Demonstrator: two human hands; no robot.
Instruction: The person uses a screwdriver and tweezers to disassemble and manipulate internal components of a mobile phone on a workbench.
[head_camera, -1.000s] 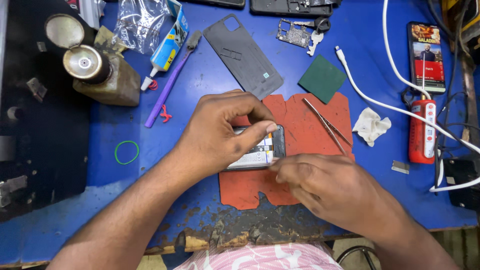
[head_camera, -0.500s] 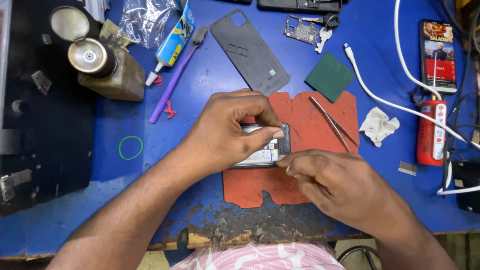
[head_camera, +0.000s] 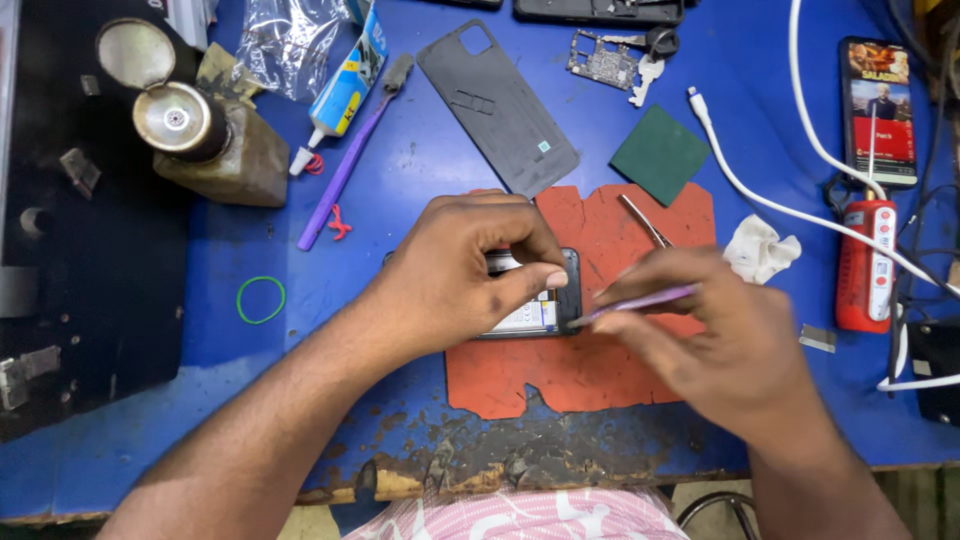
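My left hand (head_camera: 465, 270) presses down on an opened phone (head_camera: 545, 300) that lies on a red mat (head_camera: 590, 360); its thumb and fingers clamp the phone's right end. My right hand (head_camera: 720, 340) grips a thin purple tool (head_camera: 640, 300), whose tip touches the phone's right edge. Most of the phone is hidden under my left hand; a white label on the battery shows. Metal tweezers (head_camera: 645, 222) rest on the mat just above my right hand.
A grey phone back cover (head_camera: 497, 105), green pad (head_camera: 660, 155), circuit board (head_camera: 605, 58), glue tube (head_camera: 345, 90), purple brush (head_camera: 345, 165), brass-capped bottle (head_camera: 215, 140), green rubber band (head_camera: 261, 299), white tissue (head_camera: 760, 250), white cable (head_camera: 780, 205), red device (head_camera: 865, 265) and a lit phone (head_camera: 880, 110) lie on the blue bench.
My right hand has lifted and shifted right, and the purple tool now shows angled at the phone's right edge. The left hand stays on the phone.
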